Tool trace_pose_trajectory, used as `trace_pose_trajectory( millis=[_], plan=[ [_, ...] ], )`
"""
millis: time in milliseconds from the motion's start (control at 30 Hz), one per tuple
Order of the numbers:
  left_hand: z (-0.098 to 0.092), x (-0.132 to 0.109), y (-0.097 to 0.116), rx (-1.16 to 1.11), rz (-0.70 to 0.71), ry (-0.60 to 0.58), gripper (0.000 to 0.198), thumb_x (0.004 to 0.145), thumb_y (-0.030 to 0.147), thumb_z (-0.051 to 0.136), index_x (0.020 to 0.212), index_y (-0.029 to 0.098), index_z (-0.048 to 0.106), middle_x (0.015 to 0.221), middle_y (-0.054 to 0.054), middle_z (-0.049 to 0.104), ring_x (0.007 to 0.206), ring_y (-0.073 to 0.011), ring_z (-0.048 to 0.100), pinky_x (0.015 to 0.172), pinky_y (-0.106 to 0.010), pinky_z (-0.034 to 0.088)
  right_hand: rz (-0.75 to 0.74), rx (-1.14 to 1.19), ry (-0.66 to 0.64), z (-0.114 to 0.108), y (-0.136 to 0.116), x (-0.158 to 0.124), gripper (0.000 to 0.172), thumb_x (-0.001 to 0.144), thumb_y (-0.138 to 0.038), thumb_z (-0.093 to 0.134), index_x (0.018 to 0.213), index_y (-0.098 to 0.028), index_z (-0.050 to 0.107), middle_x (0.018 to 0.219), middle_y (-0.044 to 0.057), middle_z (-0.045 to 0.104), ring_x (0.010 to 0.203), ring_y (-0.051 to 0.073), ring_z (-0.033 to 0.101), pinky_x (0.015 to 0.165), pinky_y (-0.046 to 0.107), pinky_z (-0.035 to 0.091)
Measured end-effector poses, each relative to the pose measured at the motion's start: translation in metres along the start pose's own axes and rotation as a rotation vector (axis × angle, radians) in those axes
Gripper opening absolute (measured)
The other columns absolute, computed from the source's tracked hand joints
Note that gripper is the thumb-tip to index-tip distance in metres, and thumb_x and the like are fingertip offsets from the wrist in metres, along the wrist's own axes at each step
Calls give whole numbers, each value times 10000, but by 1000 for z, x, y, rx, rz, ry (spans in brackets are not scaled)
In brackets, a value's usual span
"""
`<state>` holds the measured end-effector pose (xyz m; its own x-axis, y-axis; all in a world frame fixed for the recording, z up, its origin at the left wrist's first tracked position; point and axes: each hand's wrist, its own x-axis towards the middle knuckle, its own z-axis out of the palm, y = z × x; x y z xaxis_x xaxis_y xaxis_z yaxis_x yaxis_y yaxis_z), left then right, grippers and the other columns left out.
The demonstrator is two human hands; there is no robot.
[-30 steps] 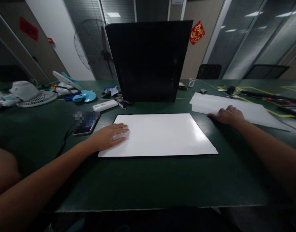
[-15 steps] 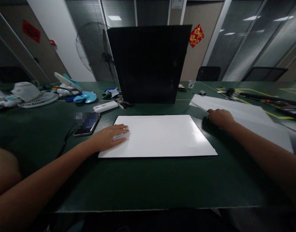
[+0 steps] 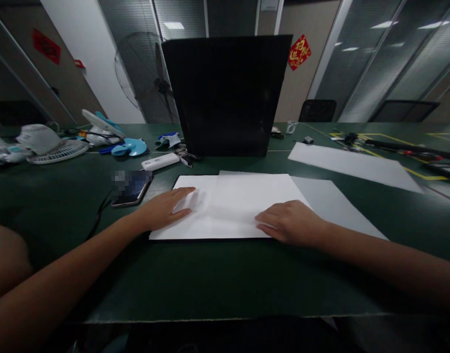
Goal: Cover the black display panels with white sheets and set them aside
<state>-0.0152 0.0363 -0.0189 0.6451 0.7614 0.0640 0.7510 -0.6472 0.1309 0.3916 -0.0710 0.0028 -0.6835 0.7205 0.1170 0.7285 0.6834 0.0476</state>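
Paper (image 3: 247,193) has slid toward nine o'clock onto the white board (image 3: 184,230), left fingers (image 3: 175,195) spread, right fingers (image 3: 271,214) unclear in grip.

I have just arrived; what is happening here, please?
A person's left hand lies open across the left edge of a white board. The right hand is on a sheet of paper, which lies over the board and extends past its right edge. Another white sheet lies on the green table, farther right.
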Motion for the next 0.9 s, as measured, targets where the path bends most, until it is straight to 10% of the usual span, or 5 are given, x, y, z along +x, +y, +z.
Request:
trace_pose_trajectory(
  millis=[167,433,900],
  plan=[
    [1,0,-4,-8,51,8,737,1078,648,349,1663,201,374,1679,-153,458,1508,-351,490,1250,-536,391,-42,73,69,-1,-6,0,510,1070,-507,472,1434,-225,692,1383,114,727,1212,281,716,995,471,594],
    [5,-1,-8,12,52,22,780,1066,711,304,1668,217,356,1727,-148,376,1593,-356,352,1305,-558,289,581,-270,-124,-6,43,0,626,1068,-588,347,1157,-187,820,1055,188,799,928,374,764,776,551,605],
    [27,3,-31,-140,-141,-20,840,1053,717,268,1738,243,156,1810,-85,120,1659,-391,37,1338,-585,150,340,-127,-14,21,35,4,698,1067,-666,319,1393,-191,714,1439,154,685,1271,343,679,1088,549,543]
  ],
)
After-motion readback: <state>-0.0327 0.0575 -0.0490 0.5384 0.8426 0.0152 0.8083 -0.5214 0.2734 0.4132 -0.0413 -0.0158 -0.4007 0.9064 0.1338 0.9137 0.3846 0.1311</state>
